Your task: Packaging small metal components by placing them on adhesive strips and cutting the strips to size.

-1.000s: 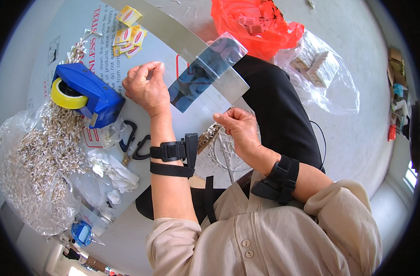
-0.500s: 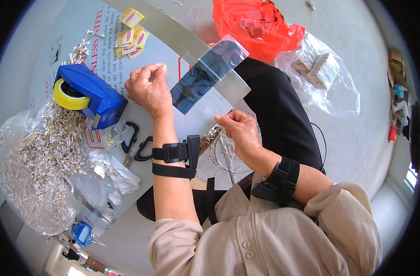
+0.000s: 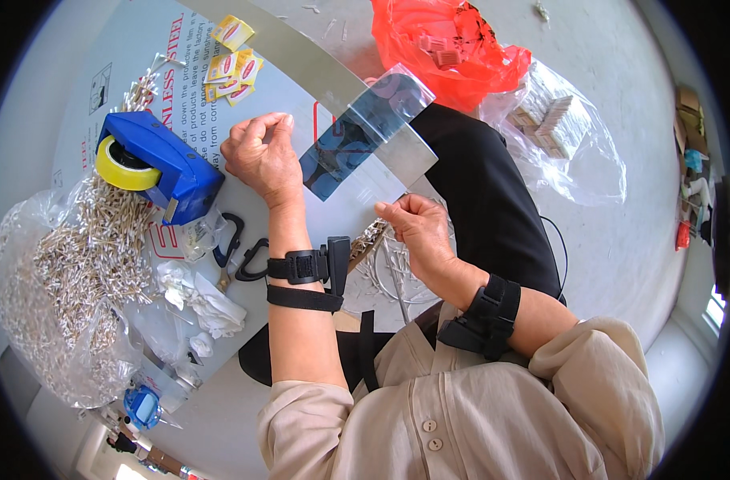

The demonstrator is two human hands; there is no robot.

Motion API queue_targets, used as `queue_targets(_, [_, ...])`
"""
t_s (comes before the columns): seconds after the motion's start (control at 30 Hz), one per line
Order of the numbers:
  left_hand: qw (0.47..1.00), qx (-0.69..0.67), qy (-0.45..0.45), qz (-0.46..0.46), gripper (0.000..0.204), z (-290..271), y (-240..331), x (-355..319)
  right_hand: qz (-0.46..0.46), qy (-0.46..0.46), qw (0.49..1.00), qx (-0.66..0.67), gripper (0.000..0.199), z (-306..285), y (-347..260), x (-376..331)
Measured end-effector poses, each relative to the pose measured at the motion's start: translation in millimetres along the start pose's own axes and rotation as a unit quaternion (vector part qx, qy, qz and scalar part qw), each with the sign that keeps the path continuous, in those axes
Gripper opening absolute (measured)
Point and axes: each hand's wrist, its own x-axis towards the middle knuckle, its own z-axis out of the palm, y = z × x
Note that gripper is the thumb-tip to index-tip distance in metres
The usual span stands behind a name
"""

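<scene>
Two pinches: left grip (image 3: 263,158) together, right grip (image 3: 422,232) together | bluish tabletop (image 3: 137,60) | grey floor (image 3: 609,76)

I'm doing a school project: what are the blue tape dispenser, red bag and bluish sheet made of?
Blue tape dispenser: probably hard plastic, with a smooth sheen and rigid-looking body.
Red bag: seemingly thin, slightly shiny plastic, because it's crumpled into folds.
Bluish sheet: likely glossy plastic film; it's see-through and catches light.
</scene>
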Motion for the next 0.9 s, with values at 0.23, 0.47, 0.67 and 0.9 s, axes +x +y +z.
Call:
queue_targets(0.23, [1.000, -0.004, -0.003, -0.011, 0.011, 0.4, -1.8, -0.7, -0.001, 0.000, 1.000, -0.001, 0.026, 1.3, -0.5, -1.0])
queue_targets(0.47, [1.000, 0.001, -0.004, -0.006, 0.010, 0.1, -0.3, -0.8, -0.001, 0.006, 1.000, -0.019, 0.027, 2.7, -2.0, -2.0])
queue_targets(0.67, [1.000, -0.012, -0.008, -0.010, 0.009, -1.2, 1.9, -0.8, 0.003, 0.011, 1.000, -0.029, 0.026, 3.2, -2.9, -2.4])
queue_targets(0.9, [1.000, 0.010, -0.005, -0.002, 0.010, -0.6, 1.9, -1.3, 0.003, 0.011, 1.000, -0.020, 0.026, 3.4, -2.5, -1.4])
